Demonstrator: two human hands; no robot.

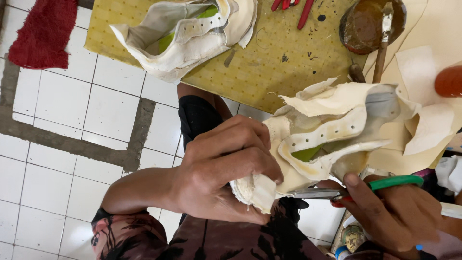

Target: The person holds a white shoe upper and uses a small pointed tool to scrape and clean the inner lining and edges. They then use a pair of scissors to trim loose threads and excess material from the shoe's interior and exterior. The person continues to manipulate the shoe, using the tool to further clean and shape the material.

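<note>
My left hand (224, 168) grips the heel end of a cream shoe upper (332, 130) with punched eyelet rows and a green lining showing inside. My right hand (390, 212) holds scissors (337, 192) with green and red handles. Their blades point left and touch the lower edge of the upper, next to my left thumb. A second cream shoe upper (185, 36) of the same kind lies on the yellow work board (279, 62) at the top.
A round tin of brown glue (368, 24) with a brush handle (382, 53) stands at the top right. Red tool handles (293, 7) lie at the board's top edge. A red cloth (43, 31) lies on the white tiled floor (57, 159). Cream paper sheets (428, 77) lie at right.
</note>
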